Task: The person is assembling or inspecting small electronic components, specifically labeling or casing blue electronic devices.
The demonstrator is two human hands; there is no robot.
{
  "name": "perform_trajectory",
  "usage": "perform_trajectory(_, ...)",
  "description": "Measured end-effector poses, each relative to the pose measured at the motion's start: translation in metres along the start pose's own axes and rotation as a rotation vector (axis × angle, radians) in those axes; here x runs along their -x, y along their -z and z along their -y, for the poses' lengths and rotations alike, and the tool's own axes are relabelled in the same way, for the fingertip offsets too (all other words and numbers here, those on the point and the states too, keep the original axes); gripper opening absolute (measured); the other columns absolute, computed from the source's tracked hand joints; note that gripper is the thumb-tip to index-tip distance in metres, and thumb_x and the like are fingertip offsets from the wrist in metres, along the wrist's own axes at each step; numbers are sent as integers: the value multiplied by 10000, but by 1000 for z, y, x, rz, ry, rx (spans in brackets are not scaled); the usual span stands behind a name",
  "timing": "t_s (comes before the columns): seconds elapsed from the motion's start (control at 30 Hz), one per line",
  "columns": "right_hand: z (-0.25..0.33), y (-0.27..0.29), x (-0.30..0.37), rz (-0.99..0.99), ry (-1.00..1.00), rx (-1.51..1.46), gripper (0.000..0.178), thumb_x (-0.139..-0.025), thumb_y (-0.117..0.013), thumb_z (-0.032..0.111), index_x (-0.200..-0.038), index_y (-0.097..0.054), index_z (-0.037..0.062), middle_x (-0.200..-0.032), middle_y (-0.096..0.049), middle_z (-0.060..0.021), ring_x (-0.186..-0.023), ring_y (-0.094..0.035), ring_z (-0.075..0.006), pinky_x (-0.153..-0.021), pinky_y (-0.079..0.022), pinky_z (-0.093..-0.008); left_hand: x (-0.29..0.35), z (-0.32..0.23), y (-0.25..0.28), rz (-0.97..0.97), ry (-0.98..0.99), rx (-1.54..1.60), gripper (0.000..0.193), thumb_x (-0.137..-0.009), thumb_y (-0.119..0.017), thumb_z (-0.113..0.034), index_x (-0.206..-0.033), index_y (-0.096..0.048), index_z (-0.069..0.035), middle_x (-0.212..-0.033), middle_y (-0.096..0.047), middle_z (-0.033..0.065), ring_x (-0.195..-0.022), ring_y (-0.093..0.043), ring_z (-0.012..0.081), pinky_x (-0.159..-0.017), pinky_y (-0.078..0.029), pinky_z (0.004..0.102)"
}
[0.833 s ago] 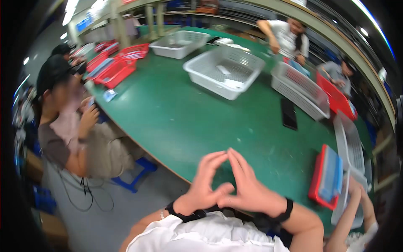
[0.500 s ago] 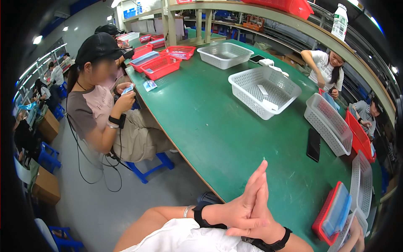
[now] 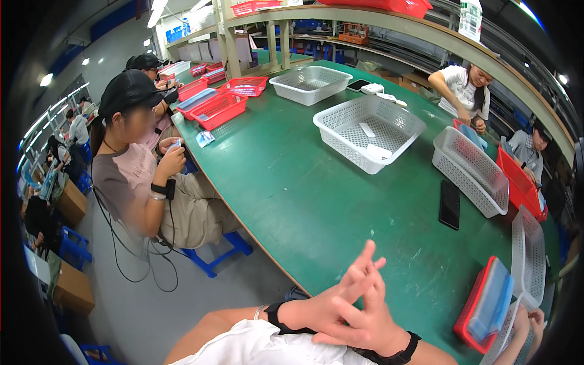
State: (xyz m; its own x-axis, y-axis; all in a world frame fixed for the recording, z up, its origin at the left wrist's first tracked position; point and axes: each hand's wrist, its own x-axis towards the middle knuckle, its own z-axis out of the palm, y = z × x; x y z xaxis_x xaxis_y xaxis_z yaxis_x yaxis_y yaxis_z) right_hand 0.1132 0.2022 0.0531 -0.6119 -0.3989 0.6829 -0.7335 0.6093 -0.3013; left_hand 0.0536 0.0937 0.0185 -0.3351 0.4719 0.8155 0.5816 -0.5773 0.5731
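— Both hands are together at the lower edge: the left hand (image 3: 316, 310) and the right hand (image 3: 365, 319) are pressed one against the other, fingers (image 3: 365, 267) crossing and pointing up. They hold nothing. Each wrist has a black band.

— And where are they, compared to the tabletop?

— Over the near edge of the green tabletop (image 3: 304, 194). It is long and wide, with some light scratches near the hands.

— What is nearest to them?

— A red tray (image 3: 468, 316) with a pale blue flat piece inside, just to the right, near a white basket (image 3: 528, 255). A black phone (image 3: 449, 204) lies flat further away, beside another white basket (image 3: 469, 170). One larger white basket (image 3: 368, 131) has small paper pieces inside.

— And the room?

— It looks like a workshop. A person in a black cap (image 3: 125, 91) sits on a blue stool (image 3: 219, 252) at the left side, holding a small thing. More red trays (image 3: 219, 109) are at the far end, and other persons sit at the right side, under a shelf (image 3: 389, 18).
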Motion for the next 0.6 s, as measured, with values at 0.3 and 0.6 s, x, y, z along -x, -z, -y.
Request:
perform_trajectory(0.3, -18, -6, 6, 162, -89, -225, 678, -665, -864, 510, -1181, -674, 113, -1246, -542, -214, -1178, -546, -383, -932, -513, -537, -10, 11, -92, 320, -1378, 2688, 793, -900, -680, -456, -1544, -275, -231, -1562, -254, 250, -1459, -246, 425, -1131, -290, 592)
perform_trajectory(0.6, -25, -8, 5, 193, -226, -242, 739, -658, -889, 470, -1239, -639, 88, -1325, -508, -291, -1211, -548, -419, -937, -508, -510, -24, 8, -53, 575, -2203, 3517, 694, -918, -647, -487, -1507, -370, -244, -1531, -361, 234, -1437, -316, 410, -1136, -291, 588)
